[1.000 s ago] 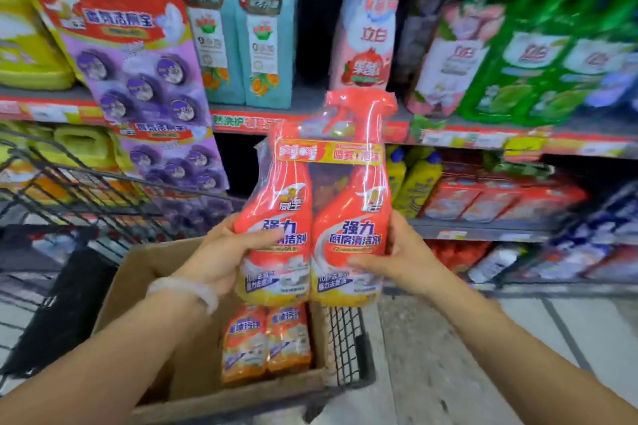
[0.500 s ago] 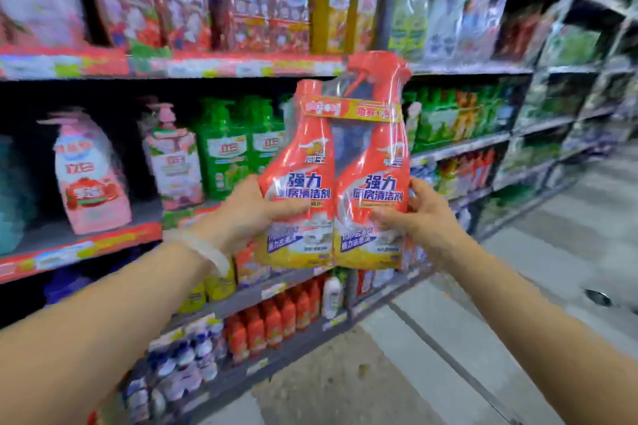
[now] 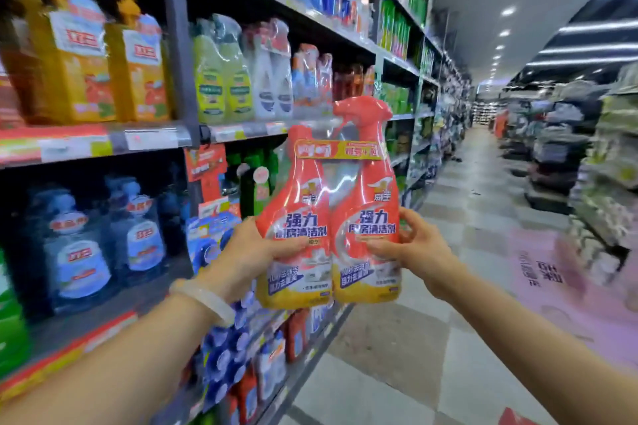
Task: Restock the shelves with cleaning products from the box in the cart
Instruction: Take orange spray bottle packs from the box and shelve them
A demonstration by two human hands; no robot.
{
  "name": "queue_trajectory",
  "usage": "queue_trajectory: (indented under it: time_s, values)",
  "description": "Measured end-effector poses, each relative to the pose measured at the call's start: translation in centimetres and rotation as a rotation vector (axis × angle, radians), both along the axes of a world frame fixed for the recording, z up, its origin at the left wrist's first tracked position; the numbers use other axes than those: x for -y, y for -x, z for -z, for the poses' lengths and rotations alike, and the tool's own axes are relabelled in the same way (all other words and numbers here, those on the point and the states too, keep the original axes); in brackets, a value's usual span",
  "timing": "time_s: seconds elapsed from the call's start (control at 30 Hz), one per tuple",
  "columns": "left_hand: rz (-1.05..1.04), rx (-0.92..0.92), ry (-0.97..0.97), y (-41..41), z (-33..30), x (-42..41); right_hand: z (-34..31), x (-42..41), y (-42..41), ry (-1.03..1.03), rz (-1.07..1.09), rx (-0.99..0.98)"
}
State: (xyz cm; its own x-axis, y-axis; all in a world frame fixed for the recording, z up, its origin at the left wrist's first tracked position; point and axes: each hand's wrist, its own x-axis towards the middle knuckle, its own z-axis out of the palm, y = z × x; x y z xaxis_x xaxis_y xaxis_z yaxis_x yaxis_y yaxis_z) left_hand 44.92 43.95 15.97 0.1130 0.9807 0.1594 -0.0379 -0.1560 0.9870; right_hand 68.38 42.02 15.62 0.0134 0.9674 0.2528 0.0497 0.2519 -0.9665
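Note:
A twin pack of orange spray cleaner bottles (image 3: 329, 214), wrapped in clear plastic with a yellow band on top, is held upright in front of me. My left hand (image 3: 245, 252) grips its left side and my right hand (image 3: 417, 248) grips its right side. The pack hangs in the aisle, just right of the shelves (image 3: 145, 140), level with the middle shelf. The cart and the box are out of view.
The shelving on my left is packed with yellow, green, white and blue bottles, with orange bottles (image 3: 297, 335) low down. The tiled aisle floor (image 3: 397, 355) runs ahead to the right. More stocked racks (image 3: 593, 183) line the far right.
My view has swung right, from the cart and box to looking down the aisle. Both hands have kept the twin pack and carried it along, a little higher.

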Motion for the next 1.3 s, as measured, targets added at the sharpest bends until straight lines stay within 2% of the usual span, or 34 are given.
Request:
queue_trajectory:
  time_s: [0.33, 0.6, 0.73, 0.83, 0.97, 1.13, 1.2, 1.3]
  values:
    - [0.219, -0.045, 0.016, -16.6, 0.9, -22.1, 2.0, -17.7, -15.5, 0.047, 0.156, -0.066]
    - [0.131, -0.027, 0.008, -28.2, -0.4, -40.8, -0.2, -37.9, -28.1, 0.007, 0.098, -0.037]
    - [0.019, -0.004, 0.013, -31.5, -3.1, -48.7, -2.9, -47.7, -31.2, -0.027, 0.009, -0.015]
    - [-0.088, -0.055, -0.018, -32.4, -4.5, -54.6, -4.1, -54.9, -32.1, -0.079, -0.037, 0.010]
    - [-0.247, -0.142, -0.152, -32.2, -6.5, -61.5, -5.7, -64.3, -32.1, -0.170, -0.111, 0.015]
    - [-0.355, -0.091, -0.344, -31.5, -10.9, -69.3, -10.9, -76.1, -30.2, -0.291, -0.210, 0.016]
    - [-0.482, -0.144, -0.445, -30.6, -13.4, -72.3, -13.5, -80.6, -29.0, -0.345, -0.264, 0.004]
    - [-0.742, -0.344, -0.526, -28.6, -16.7, -76.1, -17.1, -86.3, -27.0, -0.450, -0.328, 0.013]
